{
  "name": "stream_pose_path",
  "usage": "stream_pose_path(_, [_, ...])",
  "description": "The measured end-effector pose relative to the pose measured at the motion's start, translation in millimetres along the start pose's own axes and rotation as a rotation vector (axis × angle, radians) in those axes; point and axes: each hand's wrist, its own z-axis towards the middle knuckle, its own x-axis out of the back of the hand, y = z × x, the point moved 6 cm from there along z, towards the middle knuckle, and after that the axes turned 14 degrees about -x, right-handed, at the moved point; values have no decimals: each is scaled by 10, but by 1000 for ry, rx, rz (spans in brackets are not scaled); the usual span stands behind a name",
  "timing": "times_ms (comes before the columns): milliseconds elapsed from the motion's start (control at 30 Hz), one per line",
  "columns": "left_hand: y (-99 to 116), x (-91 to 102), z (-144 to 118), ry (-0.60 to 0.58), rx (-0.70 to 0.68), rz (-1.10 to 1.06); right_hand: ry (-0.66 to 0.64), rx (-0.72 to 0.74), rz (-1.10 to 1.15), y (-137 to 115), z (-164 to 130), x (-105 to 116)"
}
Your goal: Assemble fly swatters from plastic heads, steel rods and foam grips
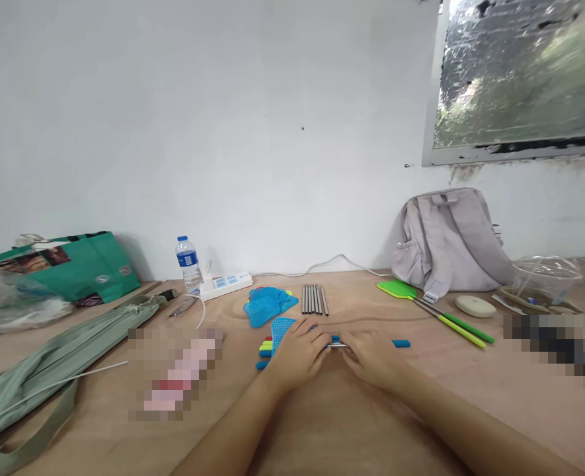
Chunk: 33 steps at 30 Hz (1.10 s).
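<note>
Left hand [299, 354]: narrow, pinching 1 rod [337, 345]. Right hand [373, 357]: likewise, at the rod's other visible side. Rod: metal, low over the worktop [351, 423]; probably light, stiff, slick, hardy; best pinched near its ends. Blue handle [402, 343]: mostly behind the right hand, its link to the rod unclear. Blue mesh [281, 326]: partly covered. Rod ends: hidden.
</note>
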Motion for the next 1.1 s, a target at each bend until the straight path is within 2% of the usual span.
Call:
stream_pose_path(200, [-37, 46, -4, -15, 0, 16, -2, -13, -8, 85, 50, -58])
stream_pose_path(400, [-342, 182, -234, -23, 54, 62, 19, -145, -95, 596, 161, -17])
stream_pose_path(533, [-424, 231, -311, 5, 47, 108, 39, -139, -109, 724, 189, 34])
stream_pose_path(700, [-400, 174, -329, 59, 51, 163, 41, -213, -54, 687, 125, 56])
stream_pose_path(800, [-356, 155, -305, 155, 48, 239, 36, -269, 26, 645, 82, 75])
stream_pose_path(933, [-125, 118, -190, 284, 10, 392, 28, -314, 158, 499, 29, 82])
stream_pose_path(1000, [45, 55, -107, 269, -56, 426, 7, -301, 212, 378, -7, 70])
stream_pose_path(1100, [149, 4, -42, 206, -50, 451, -10, -242, 252, 208, -58, 71])
